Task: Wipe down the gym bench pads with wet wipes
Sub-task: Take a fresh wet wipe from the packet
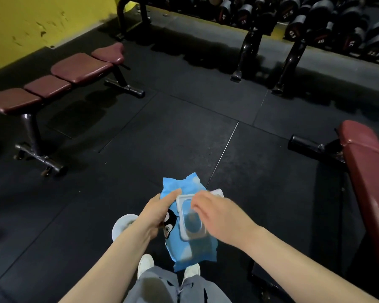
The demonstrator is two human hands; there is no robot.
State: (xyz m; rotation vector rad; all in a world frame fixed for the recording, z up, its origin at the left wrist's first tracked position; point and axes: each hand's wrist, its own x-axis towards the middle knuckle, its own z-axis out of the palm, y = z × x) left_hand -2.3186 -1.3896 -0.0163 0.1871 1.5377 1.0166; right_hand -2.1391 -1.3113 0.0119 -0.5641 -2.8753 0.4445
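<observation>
My left hand [157, 212] grips the left side of a blue wet-wipe pack [190, 248] with a cartoon print, held in front of my legs. My right hand [219, 215] hovers over the pack's clear plastic lid [189, 219], fingertips at its far edge. A small white piece [218, 191] shows just beyond those fingers; motion blur hides whether they pinch it. A maroon padded bench [81, 68] stands at the far left. The pad of a second maroon bench [368, 167] runs along the right edge.
A black dumbbell rack [293, 57] loaded with several dumbbells lines the back right. A yellow wall [31, 22] is at the back left. The floor is black rubber tile. A round white object [123, 224] shows below my left wrist. My white shoes [145, 264] are at the bottom.
</observation>
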